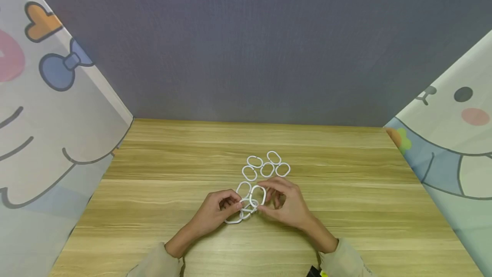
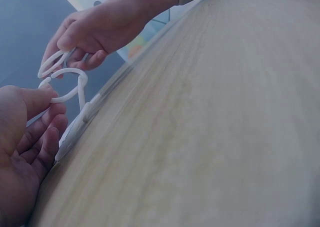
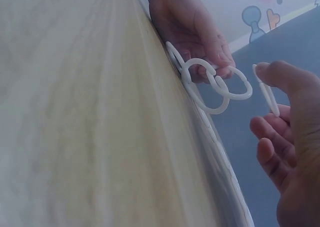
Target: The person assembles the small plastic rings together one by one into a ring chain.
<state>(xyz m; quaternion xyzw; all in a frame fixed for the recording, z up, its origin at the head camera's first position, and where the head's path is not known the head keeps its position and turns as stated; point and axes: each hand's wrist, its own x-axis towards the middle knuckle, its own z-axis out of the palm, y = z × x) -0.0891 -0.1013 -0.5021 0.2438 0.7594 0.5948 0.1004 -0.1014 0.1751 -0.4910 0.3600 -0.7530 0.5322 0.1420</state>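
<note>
In the head view my left hand (image 1: 211,213) pinches a white plastic chain link between thumb and forefinger. That link (image 3: 241,95), seen in the right wrist view, is joined to another white link (image 3: 220,110) hanging below it, with more of the chain by the table. My right hand (image 1: 289,205) holds a single white link (image 1: 265,195) at its edge between thumb and fingertips. The single link stands close beside the left hand's link; a narrow gap shows between them in the right wrist view. Both held links are above the tabletop.
Several loose white links (image 1: 261,170) lie grouped on the wood-grain table (image 1: 173,161) beyond the hands. One more link (image 1: 237,190) lies just past the left fingertips. A dark grey panel (image 1: 246,54) stands at the back, with cartoon-printed panels (image 1: 30,131) at the sides.
</note>
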